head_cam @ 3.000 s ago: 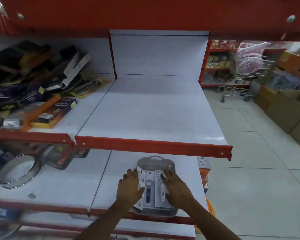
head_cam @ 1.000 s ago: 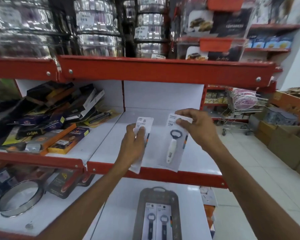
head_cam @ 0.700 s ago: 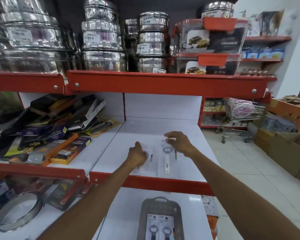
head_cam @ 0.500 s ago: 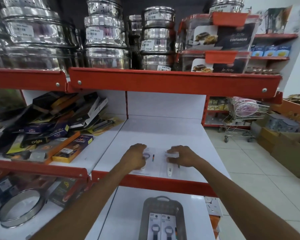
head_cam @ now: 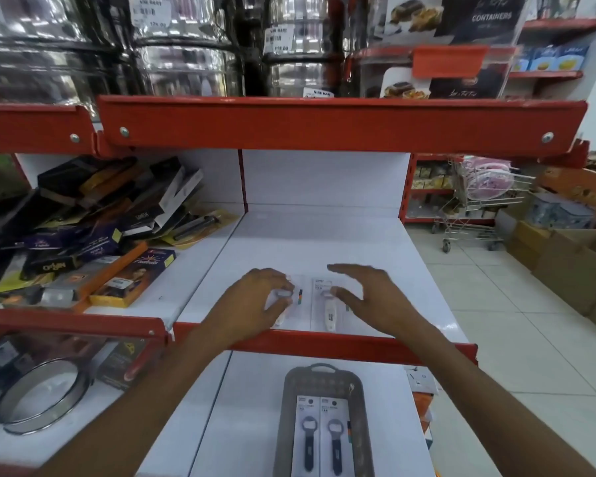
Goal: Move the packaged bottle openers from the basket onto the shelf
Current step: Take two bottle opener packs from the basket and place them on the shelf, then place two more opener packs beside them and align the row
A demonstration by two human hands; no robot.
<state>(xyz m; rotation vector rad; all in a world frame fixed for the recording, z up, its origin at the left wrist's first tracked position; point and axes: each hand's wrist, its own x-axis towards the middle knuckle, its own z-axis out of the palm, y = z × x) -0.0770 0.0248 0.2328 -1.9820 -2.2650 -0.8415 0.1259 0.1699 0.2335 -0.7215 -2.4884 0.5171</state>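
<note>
The shelf (head_cam: 324, 242), a white deck with a red front lip, is taking up the middle of the scene and is lying mostly bare: open room is stretching behind the two packs to the back panel and out to both sides. Overhead, a red rail is capping the bay, so headroom is looking limited for a high lift. To the left, a pile of boxes (head_cam: 93, 228) is sitting on the neighbouring deck, well apart from the work area.

On the lower deck the basket (head_cam: 358, 425) is standing just below the lip, with two dark-handled openers (head_cam: 320, 438) lying flat side by side in it. More may be lying beneath them; this cannot be told.

Two white-handled packs are lying side by side near the shelf's front edge. The left pack (head_cam: 298, 297) is lying partly under the left hand (head_cam: 252, 304), whose fingers are curling down on it, apparently pressing or squaring it. The right pack (head_cam: 327, 304) is lying free just beside the right hand (head_cam: 369, 297), whose fingers are spreading wide above the deck, holding nothing.

Judged progress: two packs placed, at least two remaining. Both placed packs are sitting close to the lip, so a nudge forward could be tipping them off.
</note>
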